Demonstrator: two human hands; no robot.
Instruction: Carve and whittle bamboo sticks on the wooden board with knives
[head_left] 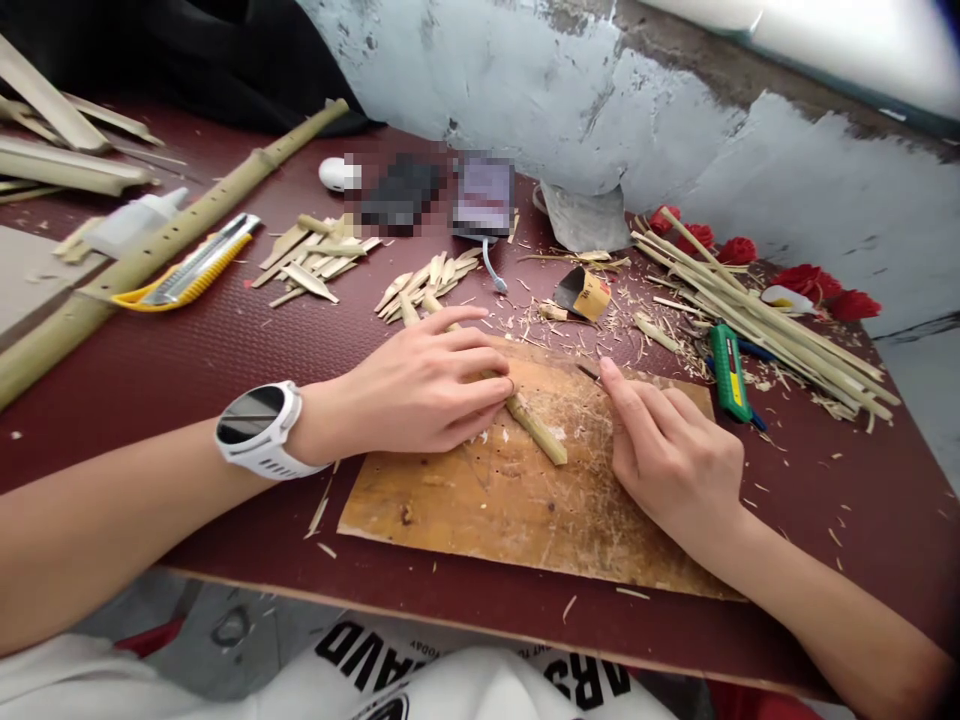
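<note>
My left hand (424, 385), with a white watch (259, 430) on the wrist, presses a short bamboo stick (536, 430) down on a scratched wooden cutting board (487, 510). Its fingers are curled over the stick's upper end. My right hand (667, 455) rests on the board's right side, fingers closed around a thin dark blade (589, 372) whose tip pokes out past the index finger. The blade tip is a little to the right of the stick, not touching it.
A long bamboo pole (150, 255) and a yellow utility knife (187, 272) lie at the left. Cut bamboo slivers (315, 262) lie behind the board. A bundle of thin strips (757, 315), a green cutter (729, 372) and red flowers (814, 285) are at the right. Shavings litter the table.
</note>
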